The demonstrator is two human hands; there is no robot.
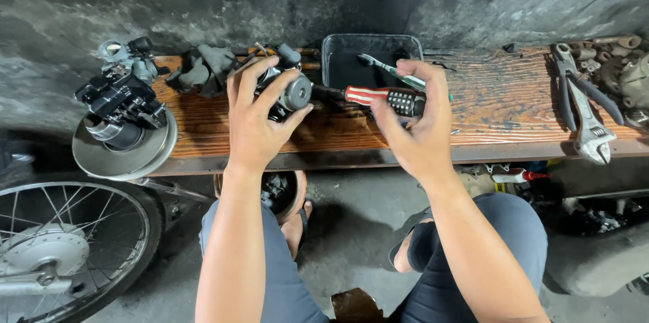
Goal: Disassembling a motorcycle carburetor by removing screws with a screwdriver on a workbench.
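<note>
Nearest to us, our knees sit apart above the concrete floor (pixel 351 228), with a spoked wheel (pixel 61 249) at lower left. Our left hand (pixel 255 117) is raised over the front edge of the wooden table (pixel 500 103); its fingers (pixel 287 86) are wrapped around a small metal carburettor (pixel 292 90), holding it just above the table surface. Our right hand (pixel 418 123) is level with it, fingers (pixel 433 80) clenched on a screwdriver (pixel 375 96) with a red, white and black handle; the shaft points left and meets the carburettor body. A thin tool with a green grip (pixel 392 69) passes behind the right fingers; we cannot tell whether it is also held. Left of the table end, a black carburettor rests on a round metal disc (pixel 125 147). Farther back, a crumpled grey rag (pixel 203 66) lies at the rear left, a black rectangular tray (pixel 368 49) stands against the wall, and pliers with an adjustable wrench (pixel 591 123) lie at far right.
</note>
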